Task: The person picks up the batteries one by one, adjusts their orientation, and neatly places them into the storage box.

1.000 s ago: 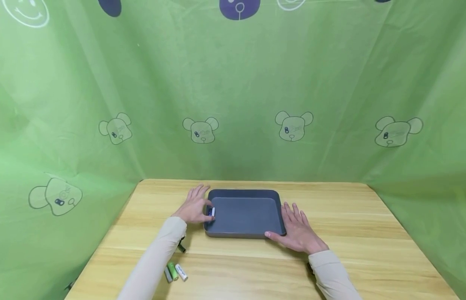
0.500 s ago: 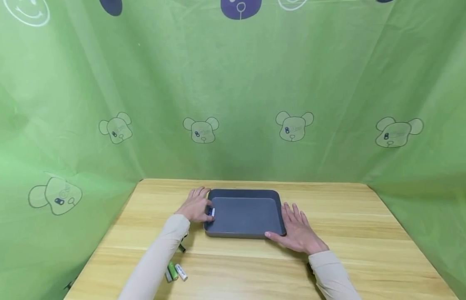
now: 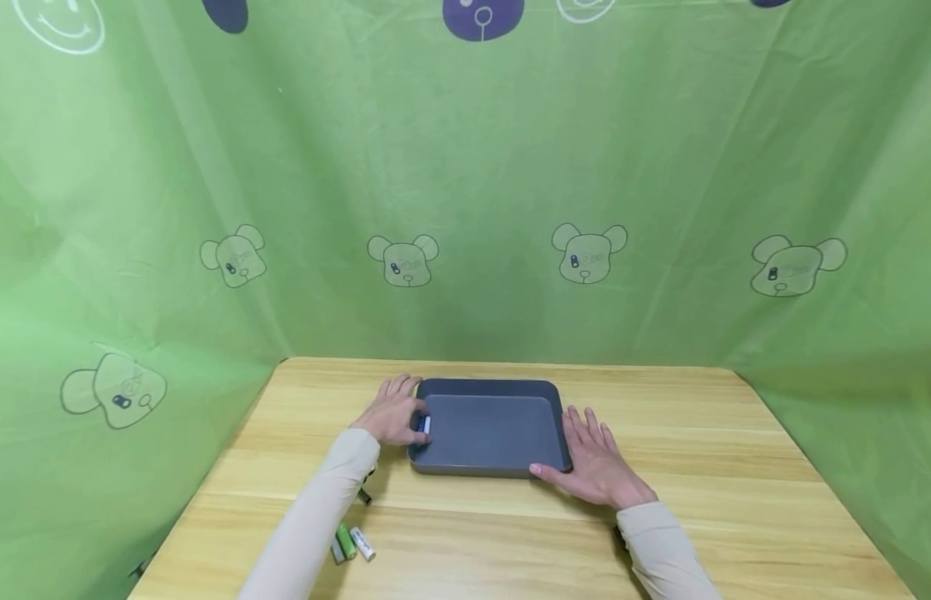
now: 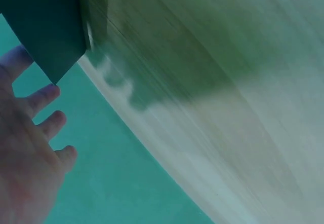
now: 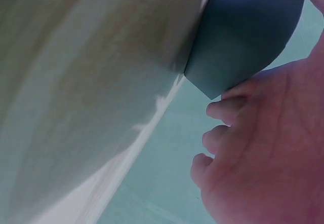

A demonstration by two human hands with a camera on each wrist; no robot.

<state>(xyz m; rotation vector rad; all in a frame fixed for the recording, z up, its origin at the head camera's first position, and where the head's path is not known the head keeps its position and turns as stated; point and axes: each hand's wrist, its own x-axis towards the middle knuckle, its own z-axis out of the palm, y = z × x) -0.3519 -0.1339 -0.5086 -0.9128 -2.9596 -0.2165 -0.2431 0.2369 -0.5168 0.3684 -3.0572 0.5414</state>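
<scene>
A shallow dark grey rectangular tray (image 3: 491,429) lies on the wooden table. At its left end my left hand (image 3: 390,415) pinches a small blue-and-white battery (image 3: 425,425) between thumb and index finger, just inside the wall. The other left fingers reach past the tray's outer side; the left wrist view shows them beside the dark tray wall (image 4: 45,31), with the battery hidden there. My right hand (image 3: 596,468) lies against the tray's right side, fingers straight and thumb at the near right corner. In the right wrist view its fingers touch the tray's outer wall (image 5: 243,36).
Left of centre near the front lie a green battery (image 3: 346,542), a white battery (image 3: 362,544) and a grey battery (image 3: 337,551), the last partly behind my left sleeve. A dark battery-like cylinder (image 3: 364,497) shows by the left wrist. Green curtain (image 3: 480,325) encloses the table.
The left hand has settled slightly lower at the tray's left end, still pinching the battery. The tray and the right hand have stayed in place.
</scene>
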